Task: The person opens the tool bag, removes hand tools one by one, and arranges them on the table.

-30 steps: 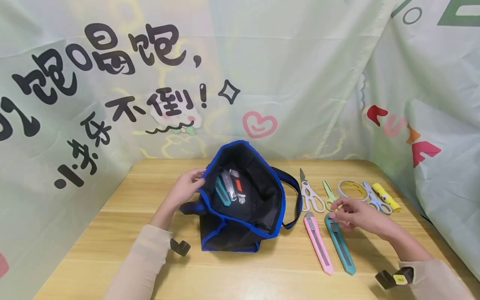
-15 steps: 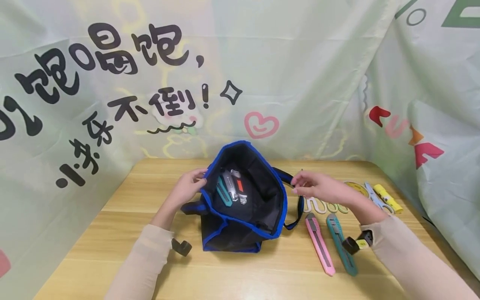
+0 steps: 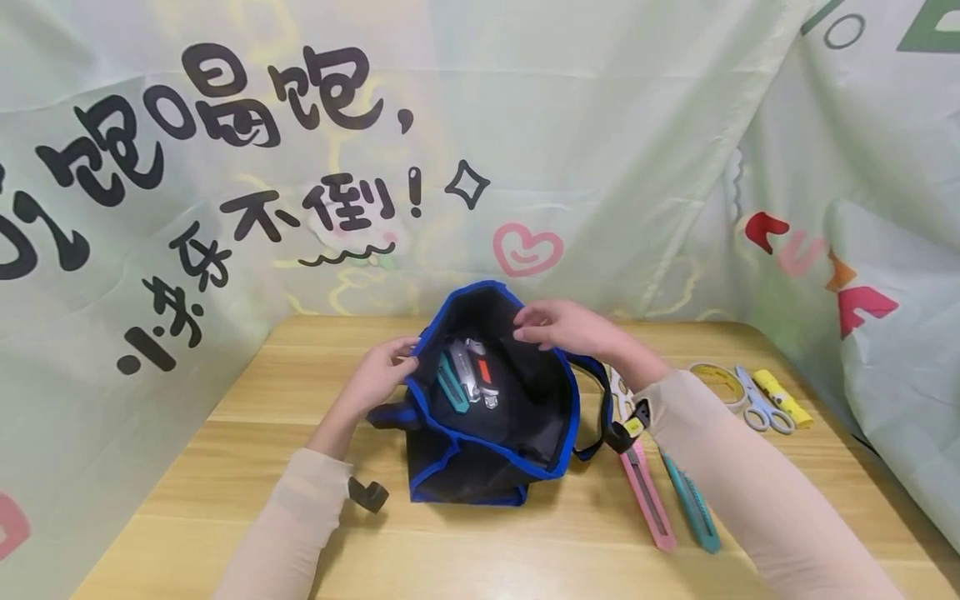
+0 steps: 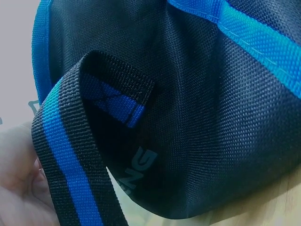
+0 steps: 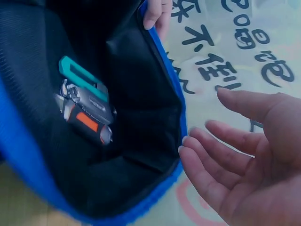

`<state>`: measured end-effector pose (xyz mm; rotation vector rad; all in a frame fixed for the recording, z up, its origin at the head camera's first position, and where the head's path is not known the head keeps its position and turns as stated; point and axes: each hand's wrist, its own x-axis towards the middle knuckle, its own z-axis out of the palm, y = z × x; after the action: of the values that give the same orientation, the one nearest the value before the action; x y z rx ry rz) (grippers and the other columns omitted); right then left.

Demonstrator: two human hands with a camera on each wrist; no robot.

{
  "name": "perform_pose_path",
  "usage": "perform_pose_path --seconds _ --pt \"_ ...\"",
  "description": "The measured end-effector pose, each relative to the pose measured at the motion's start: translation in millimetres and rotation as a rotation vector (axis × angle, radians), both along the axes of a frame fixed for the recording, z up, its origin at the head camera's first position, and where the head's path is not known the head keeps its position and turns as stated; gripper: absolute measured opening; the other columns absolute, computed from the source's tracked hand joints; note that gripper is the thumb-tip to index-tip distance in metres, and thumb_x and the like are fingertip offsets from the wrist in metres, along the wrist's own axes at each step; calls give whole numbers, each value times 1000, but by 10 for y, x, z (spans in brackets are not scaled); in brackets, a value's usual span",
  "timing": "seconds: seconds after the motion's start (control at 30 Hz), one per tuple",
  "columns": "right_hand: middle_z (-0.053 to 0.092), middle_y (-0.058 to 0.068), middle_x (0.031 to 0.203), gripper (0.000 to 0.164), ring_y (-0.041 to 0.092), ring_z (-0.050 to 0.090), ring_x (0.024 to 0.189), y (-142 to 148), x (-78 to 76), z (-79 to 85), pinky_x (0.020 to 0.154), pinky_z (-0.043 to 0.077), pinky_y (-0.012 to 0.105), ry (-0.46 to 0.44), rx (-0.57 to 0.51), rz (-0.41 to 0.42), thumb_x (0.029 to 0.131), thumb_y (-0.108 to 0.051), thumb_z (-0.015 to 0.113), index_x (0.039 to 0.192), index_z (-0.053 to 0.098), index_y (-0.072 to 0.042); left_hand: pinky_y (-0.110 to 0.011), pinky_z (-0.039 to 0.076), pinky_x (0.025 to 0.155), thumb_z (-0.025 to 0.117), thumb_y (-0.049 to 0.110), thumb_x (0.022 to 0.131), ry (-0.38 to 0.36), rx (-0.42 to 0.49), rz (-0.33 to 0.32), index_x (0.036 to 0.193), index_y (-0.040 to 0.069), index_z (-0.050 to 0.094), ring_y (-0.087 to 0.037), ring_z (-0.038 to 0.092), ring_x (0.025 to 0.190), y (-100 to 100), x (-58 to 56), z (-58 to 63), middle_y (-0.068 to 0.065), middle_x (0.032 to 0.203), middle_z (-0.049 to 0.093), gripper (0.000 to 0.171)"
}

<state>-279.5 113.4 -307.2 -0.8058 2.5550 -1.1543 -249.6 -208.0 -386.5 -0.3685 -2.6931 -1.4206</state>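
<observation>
Head view: we find a black fabric bag with bright blue trim (image 3: 476,477) standing on the pale wood-grain worktop (image 3: 247,408), mouth wide and facing us! We have the left hand (image 3: 381,372) pinching the blue edge on its left side, and the right hand (image 3: 561,325) poised over the far right rim, fingers loosely spread and holding nothing; whether it brushes the fabric, we can't tell. Down inside, we count a slim teal plastic cutter (image 3: 453,385), a silver-grey tool (image 3: 467,371) and a dark tool with an orange patch (image 3: 484,372), all bunched side by side. From the left wrist, we get a black webbing strap with a blue stripe (image 4: 70,155), looping in front of the left hand. Over to the right of the bag, we spot a pink utility knife (image 3: 648,498) beside a larger teal utility knife (image 3: 693,504), the latter partly under our view of the sleeve. Beyond lie a roll of tape (image 3: 720,369), pale blue scissors (image 3: 761,400) and a yellow cylinder (image 3: 782,398).
</observation>
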Motion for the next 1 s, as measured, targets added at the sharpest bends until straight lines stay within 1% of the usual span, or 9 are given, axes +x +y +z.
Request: perform_pose_path --seconds 0.17,0.3,0.43,0.67,0.77,0.83,0.9,1.0 --pt "63 13 120 38 35 62 108 -213 -172 -119 87 55 41 -12 -17 -37 94 -25 65 123 60 -2 -43 56 83 55 16 97 -5 -6 0 141 5 51 -35 60 110 34 0 7 -21 127 59 45" --pt "63 15 117 37 38 62 107 -357 -295 -231 85 55 41 -67 -61 -75 93 -23 66 121 60 -1 -43 55 84 55 17 97 -11 -11 3 141 6 51 -34 60 112 59 -4 20 -21 127 59 45" --pt "63 17 115 36 40 60 108 -488 -386 -356 85 55 40 -135 -89 -119 93 -21 66 120 59 2 -42 55 83 55 16 97 -12 -14 5 141 6 52 -34 60 112 75 -6 37 -21 126 59 45" --pt "62 16 113 36 32 62 101 -659 -513 -630 82 56 38 -175 -58 -193 93 -21 66 120 60 2 -43 55 83 55 16 97 -12 -17 15 140 6 53 -34 61 112 85 5 51 -20 126 59 44" --pt "63 16 112 36 31 64 96 -704 -549 -748 81 56 39 -190 -44 -218 93 -22 66 119 60 3 -44 55 84 55 15 97 -12 -12 8 140 6 52 -34 60 112 83 8 39 -20 127 59 44" --pt "63 15 108 35 28 65 92 -733 -563 -822 78 57 37 -168 -15 -241 92 -22 67 116 62 3 -43 55 84 55 15 97 -11 -12 3 140 5 51 -34 60 112 78 8 28 -21 127 59 44" --pt "65 12 101 32 25 65 84 -768 -573 -886 73 57 34 -102 47 -264 90 -23 69 110 65 1 -43 56 83 55 15 97 -12 -9 -1 140 4 51 -35 60 113 74 14 21 -21 127 59 45" --pt "65 7 88 28 21 62 74 -833 -572 -948 66 52 31 22 154 -297 88 -27 72 101 67 -3 -43 56 82 55 15 96 -13 -8 -2 140 4 52 -35 60 112 67 16 14 -22 127 59 45"
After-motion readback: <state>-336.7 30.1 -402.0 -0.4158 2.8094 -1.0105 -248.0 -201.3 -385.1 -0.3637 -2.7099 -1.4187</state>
